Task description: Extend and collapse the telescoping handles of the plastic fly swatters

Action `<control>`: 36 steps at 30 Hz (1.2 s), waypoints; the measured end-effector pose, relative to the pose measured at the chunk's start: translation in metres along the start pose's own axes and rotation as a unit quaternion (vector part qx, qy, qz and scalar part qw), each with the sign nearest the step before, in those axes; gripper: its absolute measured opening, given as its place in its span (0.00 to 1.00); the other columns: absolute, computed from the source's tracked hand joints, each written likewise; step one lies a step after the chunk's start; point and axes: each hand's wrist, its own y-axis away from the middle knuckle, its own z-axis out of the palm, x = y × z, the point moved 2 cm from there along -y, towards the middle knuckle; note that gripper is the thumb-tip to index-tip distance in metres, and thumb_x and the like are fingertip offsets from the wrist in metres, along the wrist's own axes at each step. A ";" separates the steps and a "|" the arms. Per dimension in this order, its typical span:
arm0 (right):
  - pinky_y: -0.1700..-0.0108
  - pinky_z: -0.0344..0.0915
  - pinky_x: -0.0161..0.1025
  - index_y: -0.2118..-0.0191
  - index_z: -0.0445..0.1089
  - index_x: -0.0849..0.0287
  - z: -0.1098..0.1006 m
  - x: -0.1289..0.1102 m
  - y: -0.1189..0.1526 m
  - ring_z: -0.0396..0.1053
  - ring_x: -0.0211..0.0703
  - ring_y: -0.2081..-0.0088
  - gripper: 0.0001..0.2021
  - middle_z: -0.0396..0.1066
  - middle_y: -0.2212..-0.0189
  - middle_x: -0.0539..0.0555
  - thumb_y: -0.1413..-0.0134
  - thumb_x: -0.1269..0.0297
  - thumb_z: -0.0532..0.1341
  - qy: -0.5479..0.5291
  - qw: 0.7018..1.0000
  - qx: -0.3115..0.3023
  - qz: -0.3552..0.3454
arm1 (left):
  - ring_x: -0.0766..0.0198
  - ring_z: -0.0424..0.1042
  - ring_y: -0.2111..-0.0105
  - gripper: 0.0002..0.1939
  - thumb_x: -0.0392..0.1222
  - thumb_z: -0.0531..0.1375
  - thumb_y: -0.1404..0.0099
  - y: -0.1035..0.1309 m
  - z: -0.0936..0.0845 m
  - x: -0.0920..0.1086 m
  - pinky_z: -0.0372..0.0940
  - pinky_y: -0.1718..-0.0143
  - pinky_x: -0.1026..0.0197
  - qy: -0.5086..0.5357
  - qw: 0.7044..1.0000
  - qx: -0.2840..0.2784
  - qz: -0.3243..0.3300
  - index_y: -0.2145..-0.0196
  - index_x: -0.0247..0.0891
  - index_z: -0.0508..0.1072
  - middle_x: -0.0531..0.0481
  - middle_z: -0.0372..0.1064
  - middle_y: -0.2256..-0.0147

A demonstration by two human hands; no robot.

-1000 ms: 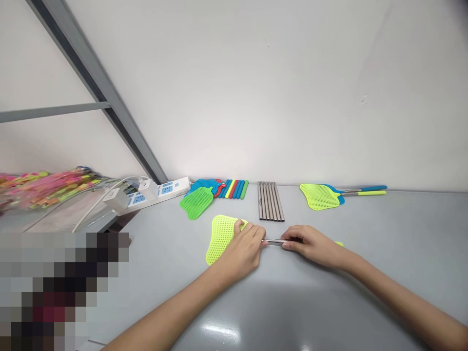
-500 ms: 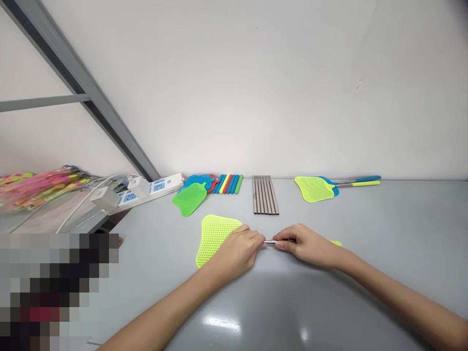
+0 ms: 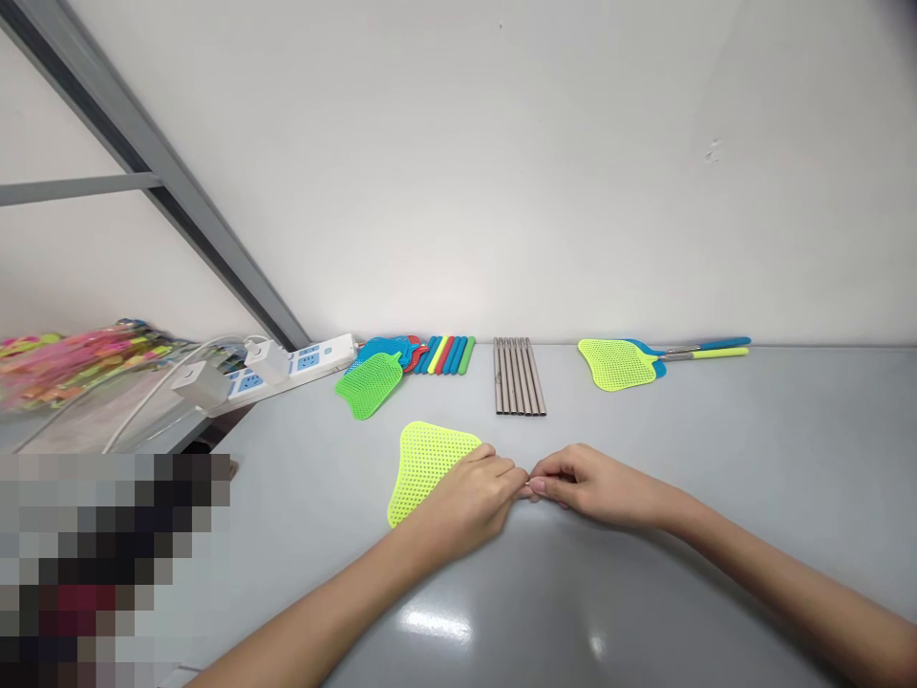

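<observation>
My left hand (image 3: 487,495) is closed around the neck of a yellow-green fly swatter (image 3: 430,466), whose perforated head sticks out to the left over the grey table. Close against it, my right hand (image 3: 591,485) pinches the swatter's thin metal rod with thumb and fingertips. Only a tiny bit of that rod shows between the two hands; the rest is hidden behind my fingers. Behind my hands lies a row of metal tubes (image 3: 520,377). A green swatter head (image 3: 370,384) lies farther left, by blue swatter heads (image 3: 379,352) and a red one.
Several coloured handle sleeves (image 3: 445,355) lie side by side near the wall. Two swatters with handles, one yellow-green (image 3: 617,365) and one blue (image 3: 723,342), rest at the back right. A white power strip (image 3: 308,361) with plugs and cables runs along the left edge.
My right hand has moved slightly left, up against my left hand, and the metal rod between them is now mostly covered. The yellow-green end beyond my right wrist no longer shows.
</observation>
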 end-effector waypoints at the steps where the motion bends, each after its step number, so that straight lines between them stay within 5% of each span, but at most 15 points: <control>1: 0.76 0.50 0.32 0.70 0.69 0.61 0.000 0.000 0.000 0.54 0.35 0.77 0.16 0.62 0.78 0.50 0.46 0.58 0.48 0.002 1.000 0.002 0.000 | 0.67 0.57 0.76 0.13 0.34 0.43 0.36 0.000 0.000 0.000 0.54 0.67 0.63 0.005 1.000 0.000 0.001 0.73 0.35 0.65 0.52 0.61 0.77; 12: 0.79 0.43 0.31 0.77 0.62 0.61 -0.004 0.006 0.001 0.44 0.31 0.80 0.16 0.47 0.83 0.45 0.48 0.55 0.49 -0.033 0.999 -0.033 0.020 | 0.67 0.57 0.76 0.13 0.32 0.44 0.37 0.000 0.005 -0.002 0.54 0.68 0.63 -0.004 0.999 0.029 0.033 0.68 0.35 0.68 0.51 0.63 0.76; 36: 0.85 0.38 0.29 0.74 0.64 0.63 -0.009 0.012 -0.002 0.43 0.25 0.86 0.18 0.51 0.83 0.44 0.50 0.50 0.53 -0.230 0.963 -0.103 0.093 | 0.67 0.54 0.77 0.13 0.33 0.45 0.37 -0.003 0.001 -0.011 0.54 0.69 0.63 -0.056 0.994 0.054 0.075 0.68 0.34 0.68 0.51 0.60 0.79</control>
